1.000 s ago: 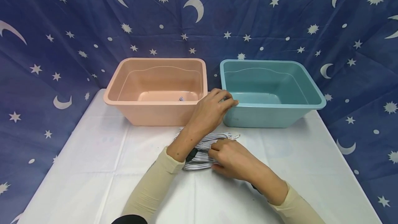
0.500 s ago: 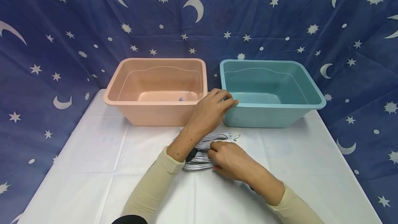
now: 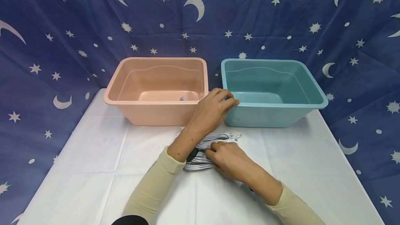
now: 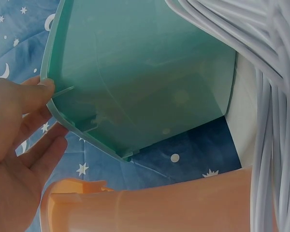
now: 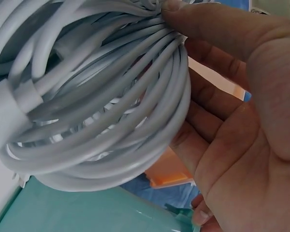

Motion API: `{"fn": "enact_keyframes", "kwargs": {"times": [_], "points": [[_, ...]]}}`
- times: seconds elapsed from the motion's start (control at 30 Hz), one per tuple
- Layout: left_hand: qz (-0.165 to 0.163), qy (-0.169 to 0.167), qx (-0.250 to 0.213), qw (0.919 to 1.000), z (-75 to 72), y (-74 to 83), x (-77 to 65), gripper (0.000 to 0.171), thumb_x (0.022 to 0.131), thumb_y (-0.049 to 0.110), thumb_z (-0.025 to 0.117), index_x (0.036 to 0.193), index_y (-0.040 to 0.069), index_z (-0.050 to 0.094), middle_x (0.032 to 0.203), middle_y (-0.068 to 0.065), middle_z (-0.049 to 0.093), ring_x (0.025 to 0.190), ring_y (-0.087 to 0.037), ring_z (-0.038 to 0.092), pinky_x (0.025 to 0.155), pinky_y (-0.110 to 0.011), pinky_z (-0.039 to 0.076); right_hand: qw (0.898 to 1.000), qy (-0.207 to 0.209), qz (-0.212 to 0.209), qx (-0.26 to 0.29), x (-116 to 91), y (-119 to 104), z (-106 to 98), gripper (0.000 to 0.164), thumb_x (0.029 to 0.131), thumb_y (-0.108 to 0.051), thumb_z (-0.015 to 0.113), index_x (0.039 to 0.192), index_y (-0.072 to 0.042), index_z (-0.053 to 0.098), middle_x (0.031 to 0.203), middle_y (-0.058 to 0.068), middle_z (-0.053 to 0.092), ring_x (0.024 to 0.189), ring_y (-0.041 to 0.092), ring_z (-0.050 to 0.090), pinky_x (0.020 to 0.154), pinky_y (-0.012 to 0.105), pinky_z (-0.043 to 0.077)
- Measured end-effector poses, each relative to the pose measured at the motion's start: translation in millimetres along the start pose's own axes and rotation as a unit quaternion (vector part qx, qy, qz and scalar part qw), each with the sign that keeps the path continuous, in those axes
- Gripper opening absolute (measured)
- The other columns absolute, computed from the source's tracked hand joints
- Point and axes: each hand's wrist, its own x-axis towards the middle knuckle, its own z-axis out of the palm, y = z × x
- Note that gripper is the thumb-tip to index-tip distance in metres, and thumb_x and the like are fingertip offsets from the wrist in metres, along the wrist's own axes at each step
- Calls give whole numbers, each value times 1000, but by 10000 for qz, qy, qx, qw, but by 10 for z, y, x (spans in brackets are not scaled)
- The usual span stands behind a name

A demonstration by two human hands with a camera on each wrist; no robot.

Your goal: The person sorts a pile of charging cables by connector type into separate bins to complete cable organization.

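My left hand (image 3: 212,110) reaches across to the teal plastic bin (image 3: 275,116). In the left wrist view its thumb and fingers pinch the bin's rim (image 4: 63,116) near a corner. Below that arm, a bundle of white cable (image 3: 200,165) lies in coils on the table, partly hidden by the left forearm and the right hand. My right hand (image 3: 229,159) grips the bundle from the right side. The right wrist view shows its thumb and fingers pinching the gathered coils (image 5: 121,121), with a white plug-like block (image 5: 7,113) at the left.
A peach plastic bin (image 3: 156,114) stands left of the teal one, a narrow gap between them. Inside it a small white and blue piece (image 3: 182,98) shows. White cloth (image 3: 93,190) covers the table, and a dark blue star-patterned curtain (image 3: 218,13) hangs behind.
My right hand has shifted slightly left and its fingers have moved a little on the cable bundle. The left hand stays at the teal bin's rim.
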Motion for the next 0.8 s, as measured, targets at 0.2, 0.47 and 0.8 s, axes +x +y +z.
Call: {"fn": "enact_keyframes", "kwargs": {"times": [0.2, 0.47, 0.8], "points": [[-37, -21, -33, 10000, -1, -3, -2, 22, 106, 18, 68, 124, 24, 79, 119, 4, 69, 122, -17, 59, 107, -26, 50, 9999, 51, 8, -112, 10, -12, 26, 24, 82, -10, 87, 82, -14, 63, 79, -1, 59, 65, 15, 60, 51, 32, 51], [-50, -64, -55, 10000, -6, 9, 5, 24, 105, 16, 69, 126, 25, 79, 121, 4, 70, 122, -17, 59, 107, -26, 50, 10000, -61, 30, -55, -6, -25, -12, 23, 80, -7, 85, 81, -12, 63, 79, 0, 57, 65, 15, 59, 54, 31, 51], [-69, -13, -83, 9999, -1, -2, 2, 22, 106, 17, 68, 124, 24, 80, 119, 4, 70, 121, -17, 59, 106, -26, 51, 9998, -182, 71, -37, -40, 1, -124, 24, 76, -4, 85, 78, -13, 63, 76, -2, 54, 64, 14, 56, 55, 29, 49]]}}
